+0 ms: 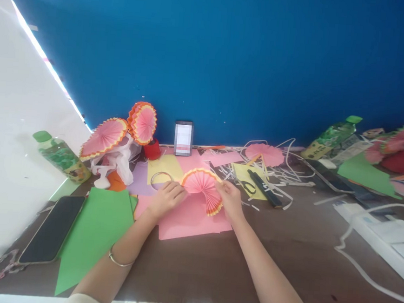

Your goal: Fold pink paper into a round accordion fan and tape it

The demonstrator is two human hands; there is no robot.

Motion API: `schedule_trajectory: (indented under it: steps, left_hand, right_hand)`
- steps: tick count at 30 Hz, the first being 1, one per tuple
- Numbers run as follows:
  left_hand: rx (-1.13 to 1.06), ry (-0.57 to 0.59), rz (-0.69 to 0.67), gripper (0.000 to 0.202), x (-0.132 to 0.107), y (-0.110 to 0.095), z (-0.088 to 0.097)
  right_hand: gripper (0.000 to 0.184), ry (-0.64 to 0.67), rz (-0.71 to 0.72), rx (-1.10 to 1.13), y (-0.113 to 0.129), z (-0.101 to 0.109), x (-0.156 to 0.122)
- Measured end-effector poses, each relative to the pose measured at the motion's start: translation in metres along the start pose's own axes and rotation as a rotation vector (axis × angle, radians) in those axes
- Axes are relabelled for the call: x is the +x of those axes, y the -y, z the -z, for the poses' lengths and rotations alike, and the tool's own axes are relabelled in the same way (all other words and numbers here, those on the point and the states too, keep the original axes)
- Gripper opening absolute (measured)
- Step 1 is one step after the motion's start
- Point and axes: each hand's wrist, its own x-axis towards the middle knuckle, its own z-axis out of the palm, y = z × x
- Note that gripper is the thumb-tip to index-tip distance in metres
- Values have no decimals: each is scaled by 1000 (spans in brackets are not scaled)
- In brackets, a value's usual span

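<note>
Between my two hands a pleated pink paper fan point(201, 182) with a yellow and orange edge is spread into an arc above the desk. My left hand point(167, 198) grips its left end, fingers closed. The right side of the fan is pinched by my right hand point(230, 198). Pink paper sheets point(185, 222) lie under the fan, with a yellow sheet point(165, 167) behind my left hand. Near that hand is a roll of clear tape point(162, 175). Scissors point(248, 187) and a black cutter-like tool point(264, 189) rest to the right of my right hand.
Finished pleated fans point(143, 122) stand at the back left beside a green-capped bottle point(61, 157). A phone point(53, 228) and green paper point(97, 232) lie at left. A small phone point(183, 138) leans on the blue partition. White paper strips point(287, 179) and a power strip point(377, 235) are at right.
</note>
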Motion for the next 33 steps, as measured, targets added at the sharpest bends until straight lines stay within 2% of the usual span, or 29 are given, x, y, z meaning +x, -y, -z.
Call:
schedule_trajectory:
  steps: [5,10,16,19,24,30,33]
  left_hand:
    - [-88,-121,146,25,-6,1,-8]
    - [-391,-108,308,19,-13,3,-18]
    - [-531,-130,495,14,-12,0,-18]
    - [-585,-112,532,14,-10,-2,-15]
    - [-526,-104,508,14,-9,-2,-13]
    - [-214,-178,196,19,-9,2,-15]
    - [-138,-199,144,19,-5,2,-11]
  right_hand:
    - [37,19,-7,8,0,-1,-1]
    - [38,38,-14,6,-1,-1,0]
    - [37,17,-5,25,-2,-2,-1]
    - [35,19,7,43,-2,-2,-1]
    - [31,25,0,45,0,-2,-1]
    - [34,7,6,21,2,-2,-2]
    - [33,9,13,14,2,-2,-2]
